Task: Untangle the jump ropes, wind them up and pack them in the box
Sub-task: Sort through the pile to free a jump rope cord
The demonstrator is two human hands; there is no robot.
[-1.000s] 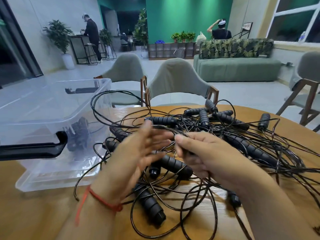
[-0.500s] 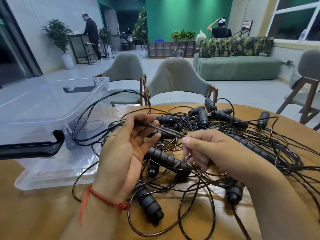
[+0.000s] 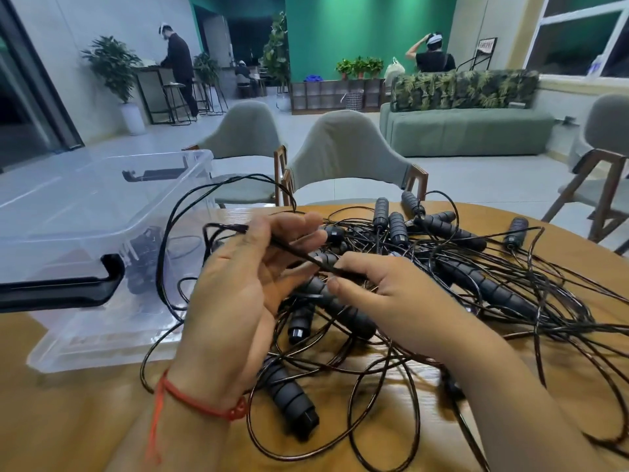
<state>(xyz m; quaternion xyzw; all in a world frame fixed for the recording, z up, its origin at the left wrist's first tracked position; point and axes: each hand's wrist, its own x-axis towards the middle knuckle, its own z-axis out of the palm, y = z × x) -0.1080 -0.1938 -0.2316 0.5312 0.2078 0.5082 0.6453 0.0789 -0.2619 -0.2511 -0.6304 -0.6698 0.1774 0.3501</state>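
Left grip: the left hand (image 3: 238, 294) is raised over the tangle, thumb and fingers pinched on a thin black cord (image 3: 299, 255); a red string bracelet (image 3: 200, 403) circles its wrist.
Right grip: the right hand (image 3: 391, 298) is clenched on the same cord, which runs taut and slanted between the two hands.
Cord loop: from the left hand's pinch the cord arcs up and left, over the near corner of the box (image 3: 102, 212), then drops back toward the surface.
Jump ropes: the jump ropes (image 3: 459, 284) lie in one knotted heap on the wooden surface (image 3: 68, 420), directly beneath and beyond both hands, black ribbed handles mixed among the loops.
Nearest handle: one ribbed handle (image 3: 289, 393) lies just beside the left wrist, resting on the wood.
Box: clear plastic with black latches, open, standing on the surface left of the heap; a dark bundle shows inside through its wall, too blurred to make out.
Beyond the surface: two grey chairs (image 3: 340, 155) stand at the far edge.
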